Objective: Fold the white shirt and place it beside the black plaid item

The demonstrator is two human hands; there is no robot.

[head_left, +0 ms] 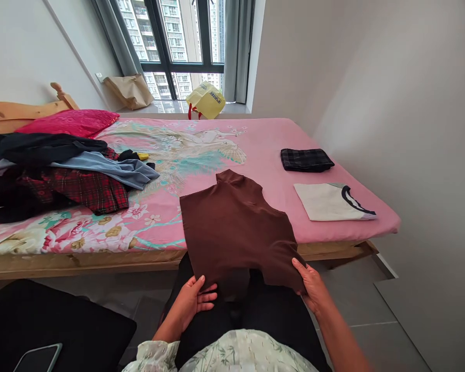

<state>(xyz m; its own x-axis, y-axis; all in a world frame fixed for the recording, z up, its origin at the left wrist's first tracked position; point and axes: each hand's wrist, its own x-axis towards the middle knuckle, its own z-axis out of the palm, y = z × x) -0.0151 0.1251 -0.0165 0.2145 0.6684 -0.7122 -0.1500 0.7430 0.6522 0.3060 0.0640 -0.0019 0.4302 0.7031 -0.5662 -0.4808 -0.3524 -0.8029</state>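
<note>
A brown high-necked top (pixel 236 222) lies partly on the pink bed, its collar pointing away from me and its lower edge hanging over the bed's front edge above my lap. My left hand (pixel 194 299) pinches the near left corner between thumb and fingers, the other fingers a little spread. On the near right corner, my right hand (pixel 310 281) grips the cloth with the thumb on top. The fabric sags between both hands, and the right side is somewhat rumpled.
Folded on the bed's right are a dark checked garment (pixel 307 160) and a cream shirt (pixel 329 201). A heap of clothes (pixel 73 175) lies left, near a red pillow (pixel 72 122). A phone (pixel 39 359) rests on a black surface (pixel 62 320). Bags (pixel 206 99) stand by the window.
</note>
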